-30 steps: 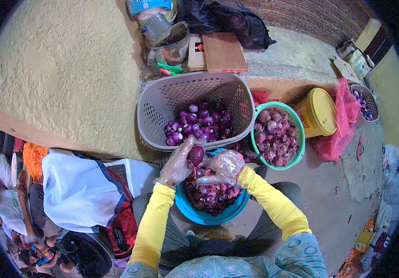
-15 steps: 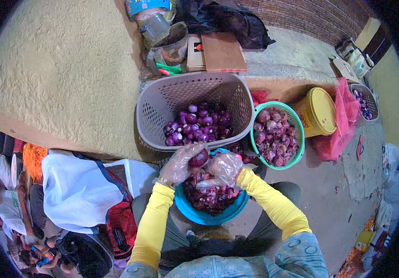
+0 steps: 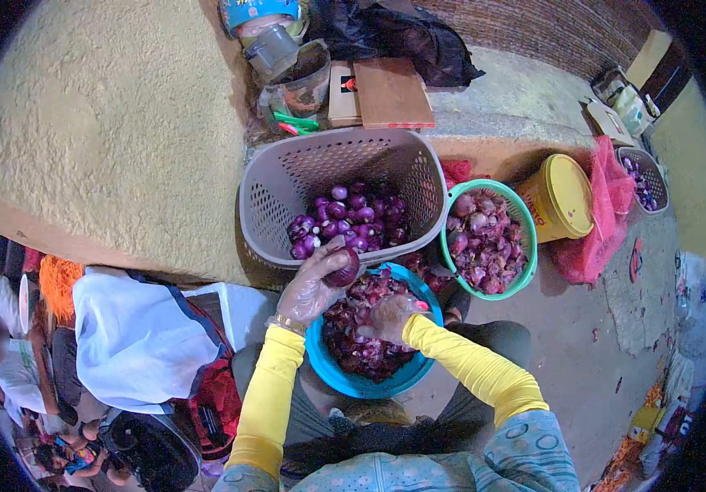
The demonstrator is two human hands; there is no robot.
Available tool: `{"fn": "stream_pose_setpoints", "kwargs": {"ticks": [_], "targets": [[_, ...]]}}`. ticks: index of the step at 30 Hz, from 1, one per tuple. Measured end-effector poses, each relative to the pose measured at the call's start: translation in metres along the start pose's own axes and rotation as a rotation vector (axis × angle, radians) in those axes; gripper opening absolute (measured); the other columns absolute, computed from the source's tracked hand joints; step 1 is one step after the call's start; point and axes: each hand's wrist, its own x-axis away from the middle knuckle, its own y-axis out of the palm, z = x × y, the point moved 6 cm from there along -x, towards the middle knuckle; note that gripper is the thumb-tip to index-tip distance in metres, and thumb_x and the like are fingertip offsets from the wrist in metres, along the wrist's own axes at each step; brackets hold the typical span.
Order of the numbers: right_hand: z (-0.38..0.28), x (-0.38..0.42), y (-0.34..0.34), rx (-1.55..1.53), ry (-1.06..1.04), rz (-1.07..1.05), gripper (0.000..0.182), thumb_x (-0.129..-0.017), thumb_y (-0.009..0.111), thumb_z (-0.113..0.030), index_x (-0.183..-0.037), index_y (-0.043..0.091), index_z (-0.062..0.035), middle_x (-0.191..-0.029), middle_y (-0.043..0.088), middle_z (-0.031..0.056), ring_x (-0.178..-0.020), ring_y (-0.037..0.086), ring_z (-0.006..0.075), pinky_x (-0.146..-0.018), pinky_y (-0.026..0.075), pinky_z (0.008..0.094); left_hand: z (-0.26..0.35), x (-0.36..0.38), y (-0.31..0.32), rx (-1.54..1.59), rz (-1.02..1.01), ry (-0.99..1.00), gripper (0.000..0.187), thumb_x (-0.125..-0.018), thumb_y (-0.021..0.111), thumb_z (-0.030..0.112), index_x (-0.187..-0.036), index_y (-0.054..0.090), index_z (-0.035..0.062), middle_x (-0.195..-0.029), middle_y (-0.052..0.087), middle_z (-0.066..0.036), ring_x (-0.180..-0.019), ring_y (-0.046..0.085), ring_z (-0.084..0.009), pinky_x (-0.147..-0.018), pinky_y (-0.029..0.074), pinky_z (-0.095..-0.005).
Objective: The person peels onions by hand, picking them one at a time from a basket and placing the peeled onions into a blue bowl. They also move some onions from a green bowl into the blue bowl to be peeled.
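Observation:
My left hand [image 3: 313, 289], in a clear plastic glove, is closed round a dark red onion [image 3: 342, 269] at the front rim of the grey-brown basket [image 3: 279, 176]. That basket holds shiny, peeled purple onions [image 3: 353, 215]. Over the blue basin [image 3: 317, 361] is my right hand [image 3: 390, 318], also gloved and blurred by motion. Its fingers look curled, and a small pink end [image 3: 422, 306] sticks out by its wrist side; the rest of that object is hidden. Loose onion skins [image 3: 361, 353] fill much of the basin.
To the right stand a green basket [image 3: 531, 266] of unpeeled onions, a yellow lidded bucket [image 3: 570, 197] and pink netting [image 3: 587, 250]. A raised ledge [image 3: 123, 148] runs along the left. A white cloth [image 3: 135, 340] and a seated person [image 3: 20, 369] are at lower left.
My right hand has moved away from the onion, down over the blue basin. My left hand keeps hold of the onion and has shifted slightly left and up.

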Motion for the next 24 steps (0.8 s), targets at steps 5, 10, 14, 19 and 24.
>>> {"fn": "stream_pose_setpoints", "kwargs": {"ticks": [5, 10, 14, 19, 24], "targets": [[-0.01, 0.008, -0.04, 0.027, -0.07, -0.272, 0.072, -0.093, 0.052, -0.067, -0.112, 0.071, -0.0002, -0.108, 0.073, 0.0204, -0.101, 0.071, 0.0372, -0.09, 0.056, 0.0496, 0.0, -0.004, -0.006, 0.221, 0.095, -0.001, 0.038, -0.094, 0.072, 0.011, -0.128, 0.057, 0.0032, -0.125, 0.062, -0.017, -0.119, 0.061, -0.0319, -0.096, 0.059, -0.0484], [-0.008, 0.004, -0.019, -0.092, -0.053, -0.069, 0.06, -0.093, 0.058, -0.056, -0.11, 0.071, -0.0001, -0.106, 0.073, 0.0185, -0.096, 0.072, 0.037, -0.083, 0.057, 0.0503, 0.001, -0.001, 0.008, 0.546, 0.059, -0.097, 0.046, -0.099, 0.07, 0.027, -0.129, 0.054, -0.0036, -0.126, 0.059, -0.021, -0.115, 0.062, -0.0354, -0.095, 0.06, -0.0456], [-0.011, 0.003, -0.014, -0.002, -0.081, -0.073, 0.049, -0.092, 0.06, -0.044, -0.111, 0.071, -0.0006, -0.107, 0.074, 0.0176, -0.095, 0.073, 0.0351, -0.08, 0.058, 0.0512, 0.003, 0.008, 0.023, 0.431, 0.027, -0.083, 0.054, -0.1, 0.067, 0.034, -0.133, 0.052, -0.0056, -0.124, 0.06, -0.02, -0.111, 0.062, -0.0332, -0.094, 0.06, -0.0438], [-0.009, 0.005, -0.025, -0.156, -0.033, -0.144, 0.038, -0.09, 0.061, -0.034, -0.109, 0.074, -0.0029, -0.108, 0.075, 0.0161, -0.096, 0.074, 0.0349, -0.08, 0.059, 0.0502, 0.003, 0.0, 0.014, 0.497, -0.091, -0.109, 0.047, -0.098, 0.071, 0.027, -0.129, 0.055, -0.005, -0.12, 0.062, -0.018, -0.111, 0.061, -0.0315, -0.097, 0.058, -0.0451], [0.001, 0.0, 0.006, 0.039, -0.086, -0.088, 0.047, -0.099, 0.05, -0.044, -0.114, 0.07, -0.0048, -0.088, 0.074, 0.0168, -0.086, 0.073, 0.0374, -0.076, 0.058, 0.0497, 0.008, 0.004, 0.017, 0.392, 0.073, 0.007, 0.044, -0.094, 0.076, 0.023, -0.127, 0.057, 0.0003, -0.121, 0.062, -0.016, -0.112, 0.061, -0.0326, -0.098, 0.058, -0.0475]]}}
